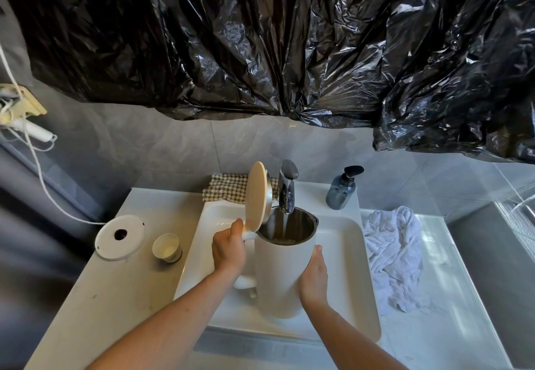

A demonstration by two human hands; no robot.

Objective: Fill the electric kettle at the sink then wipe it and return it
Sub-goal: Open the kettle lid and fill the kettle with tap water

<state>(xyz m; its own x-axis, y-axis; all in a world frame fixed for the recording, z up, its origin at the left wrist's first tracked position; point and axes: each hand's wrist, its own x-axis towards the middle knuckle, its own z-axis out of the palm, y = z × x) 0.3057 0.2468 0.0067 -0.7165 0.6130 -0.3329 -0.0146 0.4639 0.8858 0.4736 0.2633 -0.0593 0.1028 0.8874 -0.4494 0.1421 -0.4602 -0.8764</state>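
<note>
A white electric kettle (282, 274) stands upright in the white sink (347, 253) with its lid (255, 194) flipped open. Water runs from the chrome tap (287, 188) into the kettle's steel inside. My left hand (229, 249) grips the kettle's handle at the top, thumb by the lid hinge. My right hand (314, 277) lies flat against the kettle's right side. The kettle's round base (120, 236) sits on the counter at the left, its white cord running up the wall. A crumpled white cloth (393, 256) lies right of the sink.
A small white cup (166, 247) stands between the base and the sink. A checked cloth (228, 187) lies behind the sink. A blue soap pump bottle (341, 188) stands at the back right. Black plastic sheeting (260, 36) hangs over the wall above.
</note>
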